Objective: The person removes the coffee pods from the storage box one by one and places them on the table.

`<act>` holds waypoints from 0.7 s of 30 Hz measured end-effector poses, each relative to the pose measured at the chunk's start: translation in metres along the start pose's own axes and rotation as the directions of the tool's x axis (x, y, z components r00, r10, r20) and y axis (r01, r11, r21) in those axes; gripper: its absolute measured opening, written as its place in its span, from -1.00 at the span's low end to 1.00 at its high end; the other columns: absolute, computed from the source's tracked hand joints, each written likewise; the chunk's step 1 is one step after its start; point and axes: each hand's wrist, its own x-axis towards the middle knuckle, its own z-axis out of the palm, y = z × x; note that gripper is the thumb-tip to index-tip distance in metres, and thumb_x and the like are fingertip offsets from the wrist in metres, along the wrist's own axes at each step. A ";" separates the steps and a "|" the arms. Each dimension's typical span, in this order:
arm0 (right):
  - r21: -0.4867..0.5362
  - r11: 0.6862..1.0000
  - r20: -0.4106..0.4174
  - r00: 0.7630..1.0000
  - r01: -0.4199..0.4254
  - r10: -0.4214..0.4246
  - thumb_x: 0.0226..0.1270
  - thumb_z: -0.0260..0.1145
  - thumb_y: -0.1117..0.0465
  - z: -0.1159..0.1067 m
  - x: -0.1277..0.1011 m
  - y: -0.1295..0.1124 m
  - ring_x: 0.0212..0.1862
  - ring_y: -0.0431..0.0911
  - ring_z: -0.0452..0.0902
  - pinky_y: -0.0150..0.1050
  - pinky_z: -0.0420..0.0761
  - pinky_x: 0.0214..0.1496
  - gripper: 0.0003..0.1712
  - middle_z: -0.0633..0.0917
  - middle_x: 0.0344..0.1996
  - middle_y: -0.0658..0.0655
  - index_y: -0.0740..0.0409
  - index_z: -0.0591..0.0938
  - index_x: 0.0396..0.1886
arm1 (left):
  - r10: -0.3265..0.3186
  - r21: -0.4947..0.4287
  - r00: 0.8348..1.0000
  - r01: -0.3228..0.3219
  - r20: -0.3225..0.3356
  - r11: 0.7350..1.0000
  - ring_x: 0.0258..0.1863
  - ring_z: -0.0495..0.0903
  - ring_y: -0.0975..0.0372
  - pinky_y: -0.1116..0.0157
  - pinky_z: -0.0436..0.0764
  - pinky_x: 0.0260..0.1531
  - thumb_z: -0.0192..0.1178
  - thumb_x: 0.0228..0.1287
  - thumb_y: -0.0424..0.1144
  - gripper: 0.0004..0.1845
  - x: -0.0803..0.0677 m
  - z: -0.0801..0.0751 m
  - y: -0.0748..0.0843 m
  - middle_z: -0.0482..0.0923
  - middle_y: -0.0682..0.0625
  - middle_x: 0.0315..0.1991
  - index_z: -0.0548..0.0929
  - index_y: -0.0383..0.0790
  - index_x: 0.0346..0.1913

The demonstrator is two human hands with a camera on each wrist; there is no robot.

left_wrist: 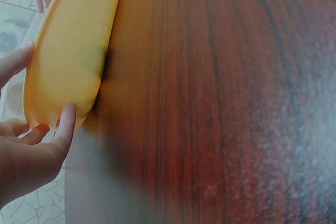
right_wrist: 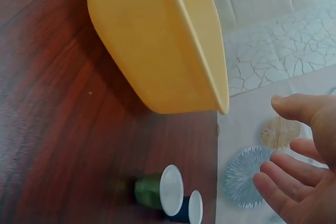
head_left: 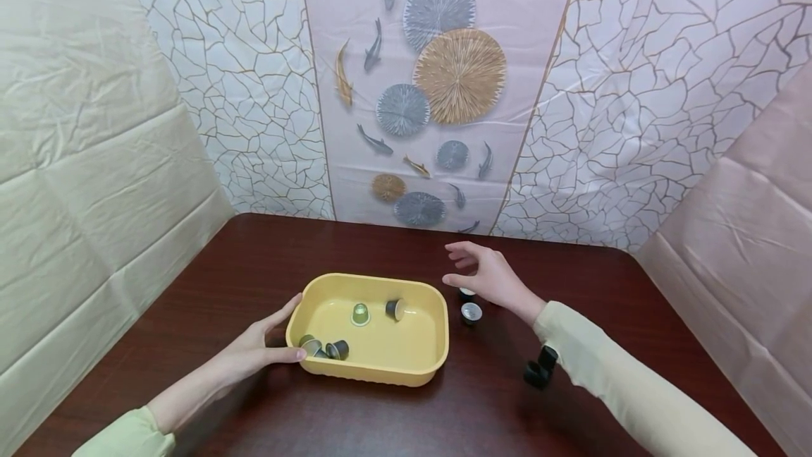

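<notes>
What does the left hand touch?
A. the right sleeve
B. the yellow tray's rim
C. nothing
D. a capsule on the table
B: the left hand rests on the table with thumb and fingers against the near-left corner of the yellow tray, as the left wrist view also shows.

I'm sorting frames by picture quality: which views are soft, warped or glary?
Head view: sharp, walls bent by the wide lens. Left wrist view: table smeared, pale glare at right, left hand soft. Right wrist view: tub fairly crisp, capsules and right hand blurred.
</notes>
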 end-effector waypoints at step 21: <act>-0.024 0.982 0.142 0.973 0.185 -0.180 0.25 0.44 0.06 0.027 0.036 -0.033 0.08 -0.06 0.62 -0.05 0.65 0.04 -0.41 0.68 0.12 0.04 -0.05 0.54 0.29 | -0.042 -0.019 0.999 0.042 0.010 0.999 0.55 -0.03 -0.19 -0.32 0.15 0.31 0.42 0.14 -0.09 0.06 0.000 0.000 0.002 -0.07 -0.18 0.60 -0.03 0.18 0.59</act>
